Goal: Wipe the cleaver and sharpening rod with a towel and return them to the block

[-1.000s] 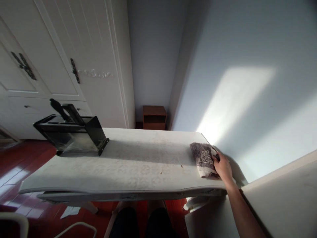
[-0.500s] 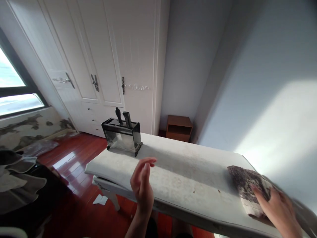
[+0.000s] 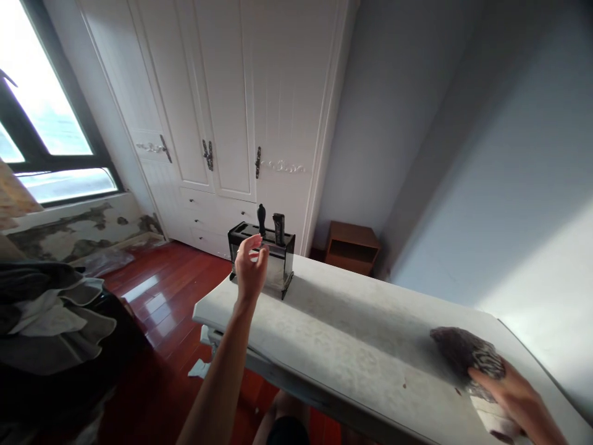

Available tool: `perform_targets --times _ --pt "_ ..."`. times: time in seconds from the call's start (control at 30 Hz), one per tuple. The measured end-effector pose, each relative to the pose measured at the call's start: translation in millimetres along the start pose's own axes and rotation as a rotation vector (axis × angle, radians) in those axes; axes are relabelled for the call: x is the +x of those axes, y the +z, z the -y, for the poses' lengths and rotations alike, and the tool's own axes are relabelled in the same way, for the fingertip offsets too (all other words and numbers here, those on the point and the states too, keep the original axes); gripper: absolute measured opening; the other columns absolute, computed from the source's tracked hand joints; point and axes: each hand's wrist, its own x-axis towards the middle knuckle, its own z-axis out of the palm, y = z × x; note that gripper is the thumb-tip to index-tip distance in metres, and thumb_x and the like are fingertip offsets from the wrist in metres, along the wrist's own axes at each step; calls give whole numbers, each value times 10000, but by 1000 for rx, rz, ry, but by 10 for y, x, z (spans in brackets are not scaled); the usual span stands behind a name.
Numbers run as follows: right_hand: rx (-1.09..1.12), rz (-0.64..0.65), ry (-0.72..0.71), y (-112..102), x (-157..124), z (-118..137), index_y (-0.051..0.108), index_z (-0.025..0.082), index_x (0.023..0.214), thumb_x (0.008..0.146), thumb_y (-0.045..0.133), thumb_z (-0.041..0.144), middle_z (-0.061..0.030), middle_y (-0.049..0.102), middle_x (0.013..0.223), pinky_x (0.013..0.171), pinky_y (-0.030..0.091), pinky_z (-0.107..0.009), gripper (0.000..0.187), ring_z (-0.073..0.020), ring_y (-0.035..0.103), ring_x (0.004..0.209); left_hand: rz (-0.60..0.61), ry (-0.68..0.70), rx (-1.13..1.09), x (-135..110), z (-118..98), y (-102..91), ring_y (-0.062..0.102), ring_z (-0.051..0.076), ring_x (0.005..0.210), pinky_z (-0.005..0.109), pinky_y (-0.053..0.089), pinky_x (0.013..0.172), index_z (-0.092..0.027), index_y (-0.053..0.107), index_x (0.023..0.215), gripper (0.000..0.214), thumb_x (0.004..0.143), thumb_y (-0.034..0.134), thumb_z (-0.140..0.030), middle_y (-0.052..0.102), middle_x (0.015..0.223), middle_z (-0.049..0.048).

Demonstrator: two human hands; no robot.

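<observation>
My left hand [image 3: 251, 269] is raised in front of the knife holder [image 3: 278, 272], its fingers curved and apart from the thumb, with nothing between them. The holder is a black frame with clear sides and stands at the left end of the white table [image 3: 343, 334]. Two black handles stick up from its top: a rounded knife handle [image 3: 262, 219] and a wider handle [image 3: 278, 230]. At the table's right end, my right hand [image 3: 514, 386] grips a crumpled brown-and-white patterned cloth [image 3: 451, 349], thumb on top. Some of its fingers are hidden.
Small brown specks [image 3: 404, 383] lie on the tabletop. A brown nightstand [image 3: 353, 244] stands behind the table, beside a white wardrobe [image 3: 287, 123]. At left, dark and grey fabric [image 3: 60, 327] is piled up near a window [image 3: 60, 105]. White scrap [image 3: 199, 369] lies on the red floor.
My left hand has moved forward from the table's front edge to the knife holder. The right hand keeps to the cloth, which is bunched differently. The view has swung left.
</observation>
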Motion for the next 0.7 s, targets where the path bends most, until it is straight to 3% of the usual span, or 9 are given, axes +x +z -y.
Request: perform_targets --times 0.07,0.2,0.33,0.4,0.53,0.7 --pt "-1 50 106 141 -212 321 558 224 888 519 584 546 -137 675 799 717 489 -461 491 -376 644 788 61 37 19 136 -33 51 585 189 1043 285 492 810 -146 559 1141 401 779 603 -313 611 1147 106" --pt "-77 62 66 347 -545 697 521 224 985 536 526 616 -133 666 913 764 474 -441 597 -393 616 916 177 2 -7 383 -28 198 560 209 1129 327 481 898 -146 484 1255 584 737 678 -335 581 1226 127" --pt "57 39 89 385 -688 673 496 230 1062 546 540 665 -117 661 959 764 486 -406 676 -350 628 912 327 -169 -105 562 22 317 620 207 1007 316 496 840 -104 428 1300 722 696 725 -366 624 1126 151" --pt "119 30 100 379 -736 627 494 241 1076 542 554 701 -106 660 968 778 489 -399 707 -335 633 917 413 -204 -128 617 54 353 644 197 880 301 498 767 -96 471 1235 659 690 723 -367 664 997 129" --pt "117 -8 65 373 -808 628 502 225 1093 528 549 752 -119 654 1018 828 477 -420 774 -361 614 984 464 -100 -63 684 116 381 624 179 764 270 464 685 -115 588 952 377 697 679 -378 662 815 74" --pt "96 -9 72 383 -807 662 517 193 1147 523 541 789 -135 653 1046 830 473 -446 863 -379 609 990 449 -15 63 755 131 371 585 171 719 257 425 642 -123 600 833 307 707 646 -399 629 735 52"
